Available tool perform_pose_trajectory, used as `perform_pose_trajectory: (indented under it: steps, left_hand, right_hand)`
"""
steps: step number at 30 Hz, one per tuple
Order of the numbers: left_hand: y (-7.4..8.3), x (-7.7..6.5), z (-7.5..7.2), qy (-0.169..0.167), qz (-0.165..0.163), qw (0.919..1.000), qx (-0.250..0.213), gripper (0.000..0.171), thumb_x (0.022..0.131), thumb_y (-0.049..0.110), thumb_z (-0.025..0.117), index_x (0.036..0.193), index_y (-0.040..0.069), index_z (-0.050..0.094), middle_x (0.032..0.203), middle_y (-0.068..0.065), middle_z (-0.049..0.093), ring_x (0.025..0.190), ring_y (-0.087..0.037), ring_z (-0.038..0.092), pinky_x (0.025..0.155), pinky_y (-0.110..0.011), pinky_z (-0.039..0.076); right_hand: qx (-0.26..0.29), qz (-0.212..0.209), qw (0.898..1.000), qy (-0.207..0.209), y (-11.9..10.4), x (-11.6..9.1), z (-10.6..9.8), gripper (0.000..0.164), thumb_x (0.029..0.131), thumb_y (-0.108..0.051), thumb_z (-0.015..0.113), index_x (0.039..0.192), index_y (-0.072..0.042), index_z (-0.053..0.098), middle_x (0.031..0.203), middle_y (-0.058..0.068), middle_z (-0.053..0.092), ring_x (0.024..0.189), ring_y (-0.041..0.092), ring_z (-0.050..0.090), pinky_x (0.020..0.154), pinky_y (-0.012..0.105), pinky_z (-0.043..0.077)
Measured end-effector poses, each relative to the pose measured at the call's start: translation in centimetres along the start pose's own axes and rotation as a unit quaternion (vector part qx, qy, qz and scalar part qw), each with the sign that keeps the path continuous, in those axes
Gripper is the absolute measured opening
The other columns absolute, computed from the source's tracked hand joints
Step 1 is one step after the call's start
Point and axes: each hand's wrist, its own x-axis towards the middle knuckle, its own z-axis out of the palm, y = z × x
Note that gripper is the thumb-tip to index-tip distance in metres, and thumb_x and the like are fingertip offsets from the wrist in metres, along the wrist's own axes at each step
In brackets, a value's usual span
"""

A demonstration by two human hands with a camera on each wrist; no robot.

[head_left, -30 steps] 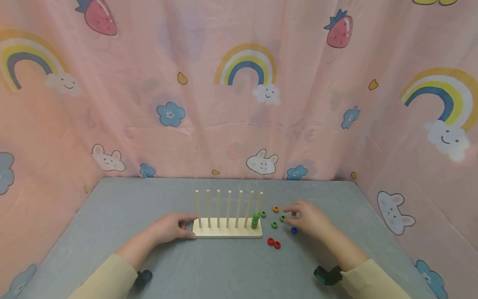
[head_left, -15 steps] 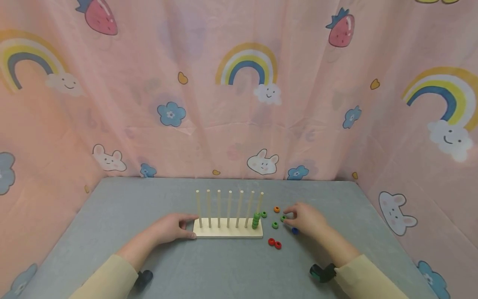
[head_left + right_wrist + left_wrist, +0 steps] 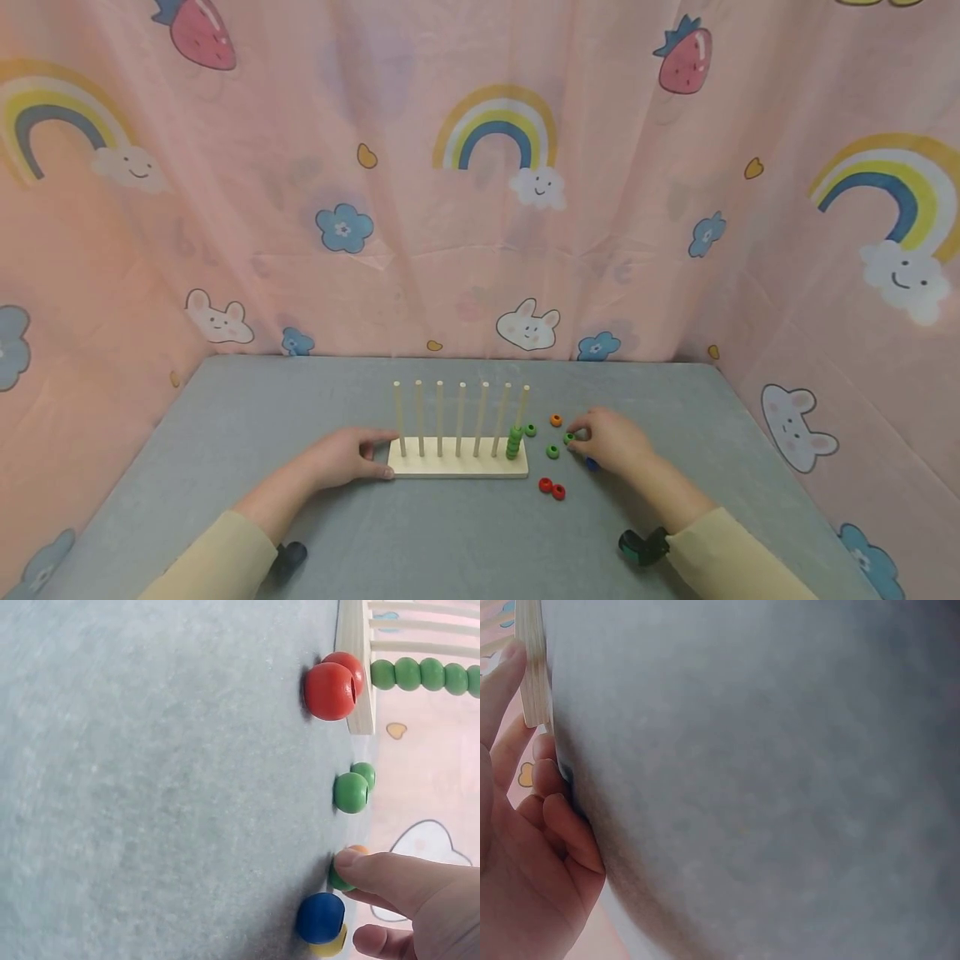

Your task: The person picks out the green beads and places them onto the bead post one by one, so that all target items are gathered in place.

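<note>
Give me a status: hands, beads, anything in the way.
Left hand grips end of peg rack. Right hand pinches green bead. Stacked green beads on end peg. Blue bead close by, possibly crowding.

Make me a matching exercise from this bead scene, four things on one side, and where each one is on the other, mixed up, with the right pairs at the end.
Column one
1. Left hand
2. Right hand
3. Red beads
4. Stacked green beads

Column two
A. Lying loose on the grey table
B. With the thumb on a loose green bead
C. Threaded on the rightmost peg
D. Gripping the left end of the wooden rack

Right pairs: 1-D, 2-B, 3-A, 4-C
</note>
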Motion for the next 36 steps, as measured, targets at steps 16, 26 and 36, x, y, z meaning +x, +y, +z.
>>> perform_pose_trajectory:
  steps: [16,26,36]
  left_hand:
    - [0.2,-0.2,-0.1,-0.001,-0.003,1.0000,0.001,0.058,0.078,0.036,0.085,0.131,0.023,0.066,0.075,0.000,0.050,0.068,-0.014,0.044,0.061,-0.032,0.032]
    - [0.5,-0.2,-0.2,0.000,-0.005,1.0000,-0.001,0.057,0.077,0.034,0.085,0.131,0.023,0.067,0.075,0.000,0.050,0.069,-0.015,0.044,0.061,-0.032,0.032]
    - [0.3,-0.2,-0.2,0.001,-0.003,1.0000,0.001,0.057,0.077,0.034,0.085,0.131,0.023,0.067,0.075,0.001,0.050,0.068,-0.014,0.044,0.061,-0.032,0.032]
  right_hand:
    - [0.016,0.006,1.000,0.016,-0.5,-0.7,-1.3,0.025,0.086,-0.028,0.078,0.108,-0.017,0.077,0.080,-0.001,0.055,0.070,0.016,0.049,0.059,0.032,0.041]
    - [0.037,0.013,0.998,0.040,-1.6,-1.3,-2.6,0.029,0.087,-0.029,0.077,0.113,-0.017,0.076,0.087,0.001,0.058,0.073,0.018,0.051,0.061,0.032,0.043]
    - [0.077,-0.012,0.994,0.070,-3.1,-2.3,-4.4,0.030,0.089,-0.031,0.075,0.115,-0.018,0.075,0.094,0.001,0.060,0.079,0.019,0.052,0.060,0.032,0.045]
